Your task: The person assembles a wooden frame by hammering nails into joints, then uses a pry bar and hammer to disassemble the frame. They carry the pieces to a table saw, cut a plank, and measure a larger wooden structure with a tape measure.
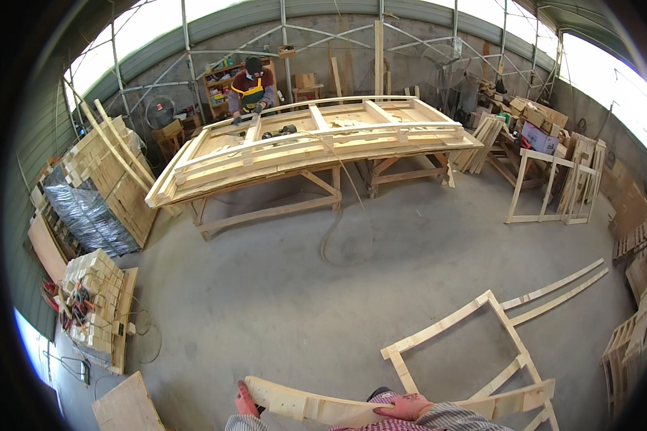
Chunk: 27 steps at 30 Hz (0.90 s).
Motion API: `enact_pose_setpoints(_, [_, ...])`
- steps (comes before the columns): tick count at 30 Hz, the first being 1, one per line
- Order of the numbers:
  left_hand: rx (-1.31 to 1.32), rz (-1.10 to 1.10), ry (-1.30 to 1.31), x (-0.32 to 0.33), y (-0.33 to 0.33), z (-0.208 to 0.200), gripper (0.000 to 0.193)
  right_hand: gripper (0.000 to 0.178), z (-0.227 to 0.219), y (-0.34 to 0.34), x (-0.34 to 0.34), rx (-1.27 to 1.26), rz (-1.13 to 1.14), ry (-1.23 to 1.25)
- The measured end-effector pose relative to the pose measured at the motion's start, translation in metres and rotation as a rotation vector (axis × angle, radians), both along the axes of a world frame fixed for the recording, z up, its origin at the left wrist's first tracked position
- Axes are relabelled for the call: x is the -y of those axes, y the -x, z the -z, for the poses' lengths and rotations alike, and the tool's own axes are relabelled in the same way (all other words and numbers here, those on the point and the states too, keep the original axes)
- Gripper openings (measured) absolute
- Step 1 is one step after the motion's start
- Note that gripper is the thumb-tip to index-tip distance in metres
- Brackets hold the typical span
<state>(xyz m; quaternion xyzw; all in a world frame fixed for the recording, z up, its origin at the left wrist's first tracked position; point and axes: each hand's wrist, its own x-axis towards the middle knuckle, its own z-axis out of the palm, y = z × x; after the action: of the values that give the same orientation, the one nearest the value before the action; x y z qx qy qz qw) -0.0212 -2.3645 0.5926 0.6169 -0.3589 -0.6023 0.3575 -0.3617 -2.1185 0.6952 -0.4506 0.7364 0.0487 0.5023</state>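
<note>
A long, curved wooden board lies crosswise just in front of my body, held in both hands. At its left end my left hand, in a pinkish-red glove, is closed around the edge. My right hand, gloved alike, is closed over the board near its middle, with the fingers partly hidden. The board's right end passes over part of an open wooden frame on the floor. Two thin curved strips lie beyond that frame's far right corner.
Ahead, a large slatted wooden panel rests on wooden trestles, with a co-worker bent over its far side. A hose loops across the floor. Stacked wood blocks stand left; upright frames stand right.
</note>
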Motion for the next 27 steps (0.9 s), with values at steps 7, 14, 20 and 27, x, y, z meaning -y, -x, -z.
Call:
enact_pose_setpoints(7, [0.020, 0.070, -0.003, 0.174, 0.175, 0.008, 0.073, 0.088, 0.031, 0.122, 0.123, -0.022, 0.162, -0.021])
enact_pose_setpoints(14, [-0.103, 0.026, -0.063, 0.283, 0.303, 0.001, 0.073, 0.086, 0.022, 0.270, 0.235, -0.026, 0.157, -0.031])
enact_pose_setpoints(20, [-0.135, 0.051, -0.097, 0.352, 0.408, 0.042, 0.074, 0.086, 0.019, 0.379, 0.318, -0.073, 0.188, -0.064])
enact_pose_setpoints(27, [-0.100, 0.252, 0.018, 0.515, 0.604, 0.046, 0.074, 0.083, 0.008, 0.518, 0.434, -0.157, 0.324, -0.068])
